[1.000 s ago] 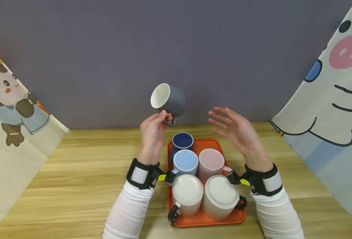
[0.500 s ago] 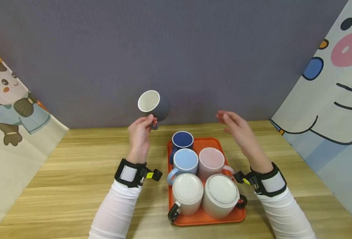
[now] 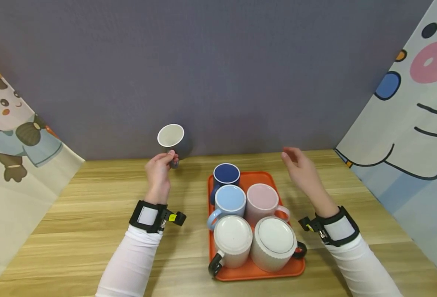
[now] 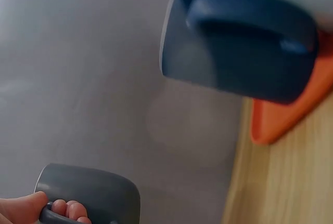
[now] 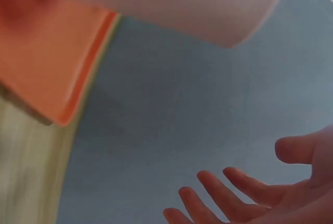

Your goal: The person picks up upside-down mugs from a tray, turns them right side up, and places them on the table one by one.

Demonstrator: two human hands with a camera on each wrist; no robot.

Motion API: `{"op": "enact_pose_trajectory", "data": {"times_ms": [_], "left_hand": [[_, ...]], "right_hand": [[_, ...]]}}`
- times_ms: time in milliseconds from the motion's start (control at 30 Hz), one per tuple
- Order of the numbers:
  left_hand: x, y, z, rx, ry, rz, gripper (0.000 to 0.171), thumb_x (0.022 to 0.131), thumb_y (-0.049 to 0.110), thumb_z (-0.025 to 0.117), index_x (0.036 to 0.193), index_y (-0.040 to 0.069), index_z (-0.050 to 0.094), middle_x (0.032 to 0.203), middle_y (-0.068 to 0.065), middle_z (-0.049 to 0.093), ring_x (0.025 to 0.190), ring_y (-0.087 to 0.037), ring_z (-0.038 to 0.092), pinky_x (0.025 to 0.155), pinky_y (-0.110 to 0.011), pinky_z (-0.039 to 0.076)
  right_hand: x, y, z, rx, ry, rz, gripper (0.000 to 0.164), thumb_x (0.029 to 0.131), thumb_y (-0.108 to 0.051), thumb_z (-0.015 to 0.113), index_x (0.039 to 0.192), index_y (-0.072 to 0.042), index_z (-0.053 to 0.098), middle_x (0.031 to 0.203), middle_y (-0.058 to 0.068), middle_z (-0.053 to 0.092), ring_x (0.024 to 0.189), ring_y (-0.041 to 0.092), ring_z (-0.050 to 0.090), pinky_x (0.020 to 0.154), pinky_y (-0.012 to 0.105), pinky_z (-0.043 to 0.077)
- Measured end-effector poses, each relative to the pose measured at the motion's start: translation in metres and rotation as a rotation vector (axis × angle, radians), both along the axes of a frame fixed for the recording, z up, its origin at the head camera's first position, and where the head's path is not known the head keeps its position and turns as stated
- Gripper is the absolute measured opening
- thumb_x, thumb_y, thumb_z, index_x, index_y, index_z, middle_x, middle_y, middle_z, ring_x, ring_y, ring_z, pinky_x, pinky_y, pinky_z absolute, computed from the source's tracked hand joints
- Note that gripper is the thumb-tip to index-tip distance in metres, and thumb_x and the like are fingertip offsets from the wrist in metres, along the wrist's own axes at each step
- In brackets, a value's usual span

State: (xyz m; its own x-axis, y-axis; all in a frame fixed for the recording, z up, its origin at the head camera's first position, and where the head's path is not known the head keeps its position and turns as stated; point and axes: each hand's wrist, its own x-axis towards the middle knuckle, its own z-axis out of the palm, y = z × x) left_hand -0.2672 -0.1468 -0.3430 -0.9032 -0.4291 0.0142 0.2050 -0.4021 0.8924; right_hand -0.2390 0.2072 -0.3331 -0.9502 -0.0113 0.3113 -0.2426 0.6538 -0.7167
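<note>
Table [image 3: 73, 231], tray [image 3: 254, 180] of five mugs [image 3: 257, 208], left hand [image 3: 158, 171] gripping grey mug [image 3: 175, 141]

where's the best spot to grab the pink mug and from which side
Probably by its handle, coming from the right, the side where the right hand is. The handle of the pink mug points out that way, toward the tray's right edge, while the light blue mug crowds its left and a white mug its near side.
</note>
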Motion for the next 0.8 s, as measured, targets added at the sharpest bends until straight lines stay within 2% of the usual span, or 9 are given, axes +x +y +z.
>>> {"op": "enact_pose_trajectory", "data": {"times_ms": [267,467,600,800], "left_hand": [[-0.002,-0.015,-0.009,-0.028,-0.03,0.04,0.021,0.086,-0.002,0.064,0.066,0.006,0.063,0.06,0.002,0.066,0.055,-0.01,0.062,0.062,-0.022,0.051],[-0.003,-0.023,-0.015,-0.043,-0.061,0.067,0.021,0.085,0.0,0.066,0.066,0.008,0.065,0.058,0.003,0.066,0.054,-0.009,0.061,0.06,-0.021,0.049],[-0.004,-0.028,-0.02,-0.032,-0.076,0.083,0.023,0.085,-0.001,0.066,0.064,0.008,0.066,0.057,0.003,0.065,0.053,-0.009,0.061,0.059,-0.021,0.049],[-0.006,-0.034,-0.025,-0.014,-0.087,0.096,0.027,0.085,-0.003,0.064,0.061,0.009,0.065,0.056,0.003,0.064,0.052,-0.009,0.06,0.06,-0.021,0.051]], "right_hand": [[0.001,0.006,-0.014,0.067,0.014,-0.023,0.048,0.101,-0.031,0.042,0.133,0.005,0.046,0.129,0.028,0.053,0.119,0.042,0.049,0.099,0.055,0.039],[0.001,0.013,-0.023,0.093,-0.011,-0.044,0.049,0.101,-0.031,0.041,0.133,0.006,0.045,0.129,0.03,0.051,0.119,0.045,0.048,0.099,0.057,0.038],[-0.001,0.018,-0.029,0.11,-0.01,-0.068,0.051,0.101,-0.033,0.039,0.133,0.006,0.045,0.131,0.03,0.05,0.12,0.046,0.047,0.099,0.058,0.038],[-0.001,0.023,-0.034,0.114,0.018,-0.085,0.047,0.101,-0.029,0.042,0.131,0.007,0.047,0.129,0.03,0.052,0.118,0.047,0.048,0.097,0.058,0.038]]}}
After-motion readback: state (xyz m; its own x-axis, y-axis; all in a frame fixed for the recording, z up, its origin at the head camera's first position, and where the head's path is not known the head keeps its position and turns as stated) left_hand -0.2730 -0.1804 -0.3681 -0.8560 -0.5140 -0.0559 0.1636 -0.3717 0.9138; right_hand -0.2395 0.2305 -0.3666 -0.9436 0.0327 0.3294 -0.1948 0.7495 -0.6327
